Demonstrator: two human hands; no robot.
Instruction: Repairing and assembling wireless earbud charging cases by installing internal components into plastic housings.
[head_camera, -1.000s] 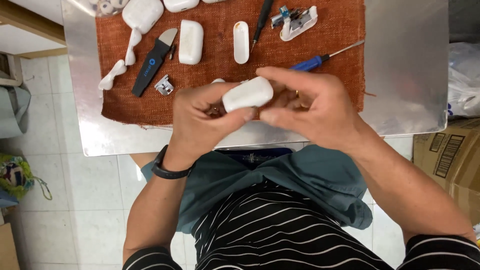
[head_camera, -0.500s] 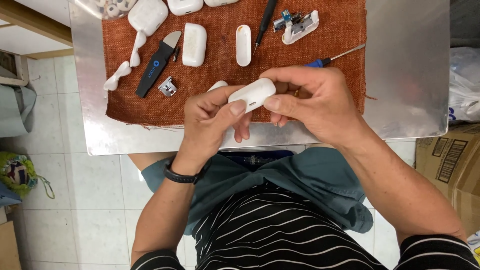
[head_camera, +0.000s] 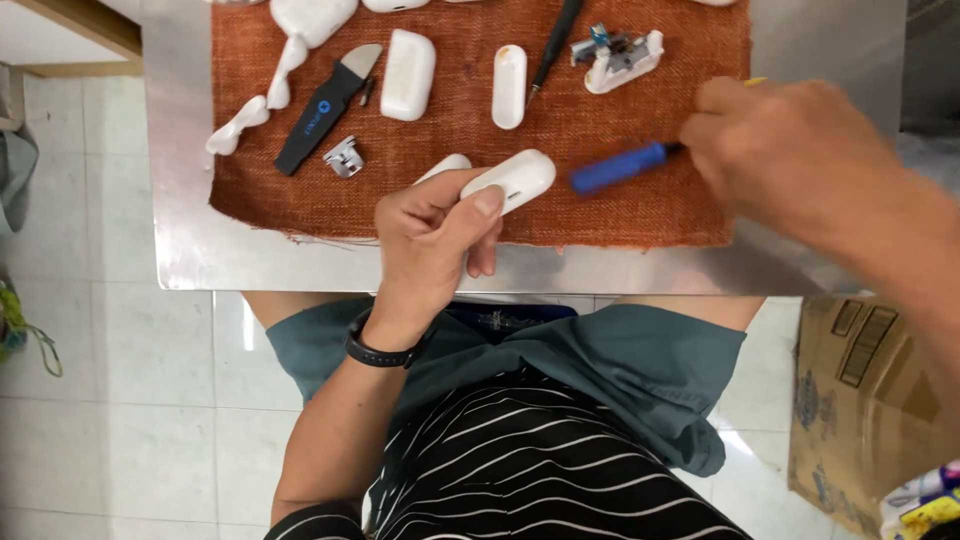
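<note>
From the head view, the left hand (head_camera: 430, 235) pinched a white oblong case (head_camera: 512, 178) between thumb and fingers (head_camera: 487, 203), over the near edge of the orange cloth (head_camera: 640, 215) on the metal surface (head_camera: 180, 240). The case's long axis ran slantwise, rising to the right. Just right of the case, the right hand (head_camera: 790, 150) had its fingers closed around a blue-handled screwdriver (head_camera: 618, 168), handle end pointing toward the case

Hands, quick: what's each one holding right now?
Left hand: closed around a white oval case.
Right hand: closed on a blue-handled screwdriver, over the orange cloth.
</note>
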